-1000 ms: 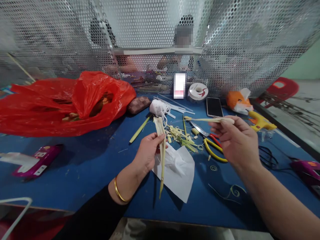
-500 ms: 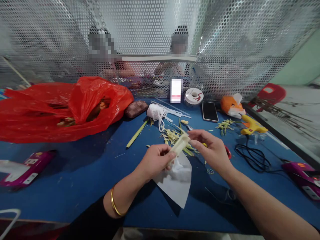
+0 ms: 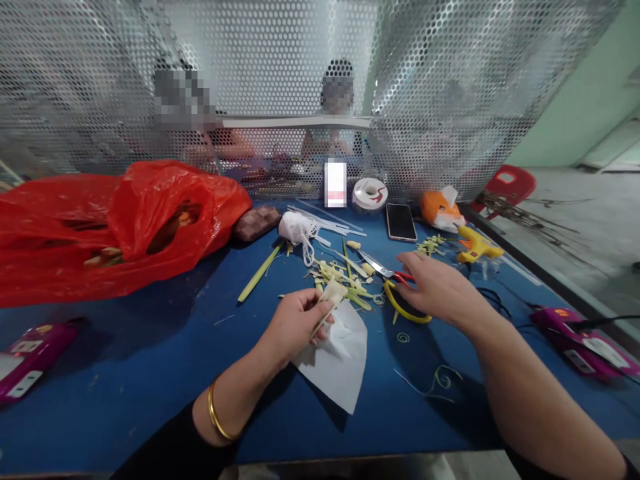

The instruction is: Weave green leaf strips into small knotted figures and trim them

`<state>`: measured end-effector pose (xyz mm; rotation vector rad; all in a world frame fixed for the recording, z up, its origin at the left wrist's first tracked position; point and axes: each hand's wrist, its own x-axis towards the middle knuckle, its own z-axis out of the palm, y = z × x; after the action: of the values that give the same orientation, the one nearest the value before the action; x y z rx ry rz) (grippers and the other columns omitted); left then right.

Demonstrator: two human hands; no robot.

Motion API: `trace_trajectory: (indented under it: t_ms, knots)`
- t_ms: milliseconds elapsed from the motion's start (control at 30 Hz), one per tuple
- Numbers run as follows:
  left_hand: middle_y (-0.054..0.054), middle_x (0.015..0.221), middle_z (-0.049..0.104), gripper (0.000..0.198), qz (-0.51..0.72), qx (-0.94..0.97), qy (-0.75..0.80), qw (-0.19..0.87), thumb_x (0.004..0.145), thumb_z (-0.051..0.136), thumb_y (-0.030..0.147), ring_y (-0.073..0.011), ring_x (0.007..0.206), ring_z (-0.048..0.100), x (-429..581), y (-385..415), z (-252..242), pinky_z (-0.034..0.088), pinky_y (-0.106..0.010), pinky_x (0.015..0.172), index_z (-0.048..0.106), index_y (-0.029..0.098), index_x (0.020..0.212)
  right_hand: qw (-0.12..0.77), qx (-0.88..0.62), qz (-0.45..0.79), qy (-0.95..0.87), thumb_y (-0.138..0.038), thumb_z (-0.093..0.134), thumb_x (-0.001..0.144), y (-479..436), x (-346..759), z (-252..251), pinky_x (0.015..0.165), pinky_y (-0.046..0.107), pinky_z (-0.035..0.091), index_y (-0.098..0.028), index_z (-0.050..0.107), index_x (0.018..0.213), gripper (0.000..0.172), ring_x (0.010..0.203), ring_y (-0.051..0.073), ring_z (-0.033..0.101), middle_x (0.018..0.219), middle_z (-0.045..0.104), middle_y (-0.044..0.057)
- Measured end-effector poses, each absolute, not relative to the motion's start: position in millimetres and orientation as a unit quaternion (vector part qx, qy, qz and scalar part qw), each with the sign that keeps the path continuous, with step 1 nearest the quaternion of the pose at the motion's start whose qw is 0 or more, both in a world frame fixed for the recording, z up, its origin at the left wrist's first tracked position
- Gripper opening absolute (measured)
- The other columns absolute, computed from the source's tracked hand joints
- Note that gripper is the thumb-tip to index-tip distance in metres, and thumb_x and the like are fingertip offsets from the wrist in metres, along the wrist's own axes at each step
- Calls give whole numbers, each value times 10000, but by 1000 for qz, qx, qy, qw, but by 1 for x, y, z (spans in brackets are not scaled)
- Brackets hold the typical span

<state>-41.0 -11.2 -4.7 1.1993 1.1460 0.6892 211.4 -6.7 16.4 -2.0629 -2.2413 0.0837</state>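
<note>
My left hand is closed on a pale, cream-green strip of plant stem and on a crumpled white sheet of paper that hangs below it. My right hand is over the scissors, which lie on the table with red and yellow handles. Its thumb and fingers are apart around the red handle; the palm hides part of it. Between the hands lie yellow-green plant trimmings and a small cream piece.
A red plastic bag fills the left of the blue table. Further back are white string, a ribbon roll and a phone. On the right are a yellow glue gun and a purple power strip.
My right hand has left the plant strip and moved right, onto the scissors' handles. My left hand still holds the strip and paper. The view has turned slightly right.
</note>
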Motion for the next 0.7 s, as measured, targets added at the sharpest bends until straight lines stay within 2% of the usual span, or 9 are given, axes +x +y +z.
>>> trace_trajectory:
  t_ms: [33,133,300,467,567,700]
  knots:
    - [21,660,619,207,300,520,501,623,811,618,325,-55,425,498,-41,-11,-4,345,-160,369,544,169,697,-37,-693,36,-719,-278,569,829,-3,220,14,691,341,447,-107,576,1110,330,912,304,650,1027,657,183]
    - [26,629,605,212,300,514,509,622,825,612,322,-47,415,483,-41,-10,-3,346,-156,376,556,163,695,-79,-692,56,-715,-205,600,762,5,229,3,661,320,428,-97,568,1155,409,894,300,668,1022,670,185]
    - [23,625,612,224,321,480,501,644,796,650,345,-48,400,471,-41,-8,-5,348,-165,373,561,166,695,-74,-706,37,-704,-143,585,738,11,222,-5,659,315,423,-87,520,1264,533,901,303,676,1062,663,202]
    - [13,642,625,260,331,449,492,669,748,709,372,-52,403,485,-42,-6,-11,335,-165,361,560,166,693,-42,-728,-34,-683,-123,514,801,7,235,8,675,326,441,-104,415,1392,599,931,306,671,1149,639,201]
    - [12,633,621,287,347,440,494,664,730,731,399,-52,403,482,-42,-4,-14,337,-168,364,572,163,694,-35,-717,-100,-689,-185,513,826,-3,250,18,606,320,438,-177,540,1310,484,868,309,677,1062,676,145]
    - [15,621,610,318,362,429,508,653,702,749,441,-48,399,472,-41,-3,-14,322,-168,360,618,154,731,6,-727,-82,-682,-285,507,844,-13,266,29,589,370,464,-201,561,1334,499,801,338,680,1026,691,156]
